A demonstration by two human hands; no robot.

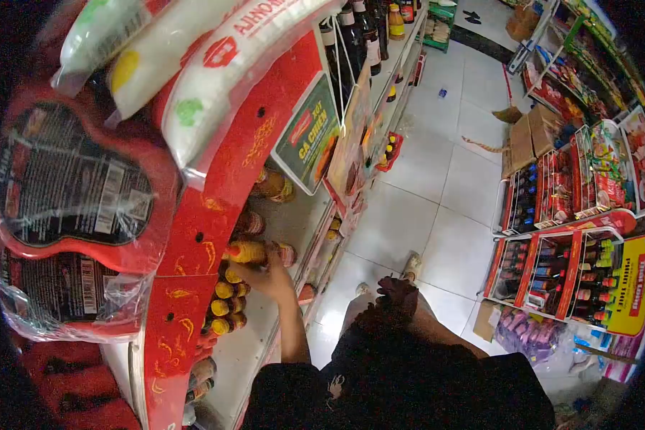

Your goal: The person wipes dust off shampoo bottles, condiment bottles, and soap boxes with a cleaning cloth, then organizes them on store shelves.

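Observation:
My left hand (269, 279) reaches into the shelf on the left, with its fingers round a yellow bottle (248, 251) that has a red-orange tip. Below it stand several small bottles with yellow caps (222, 307), and jars (269, 185) sit further along the same shelf (254, 344). My right forearm seems to cross in front of my body; a dark, shadowed shape at its end hides whether my right hand is there or what it holds.
Above the red shelf edge (183, 287) lie white seasoning bags (222, 72) and wrapped black-and-red packs (72, 172). A green sign (309, 136) hangs beside dark bottles (351, 39). Across the tiled aisle (401, 208) are a cardboard box (527, 143) and a bottle rack (545, 276).

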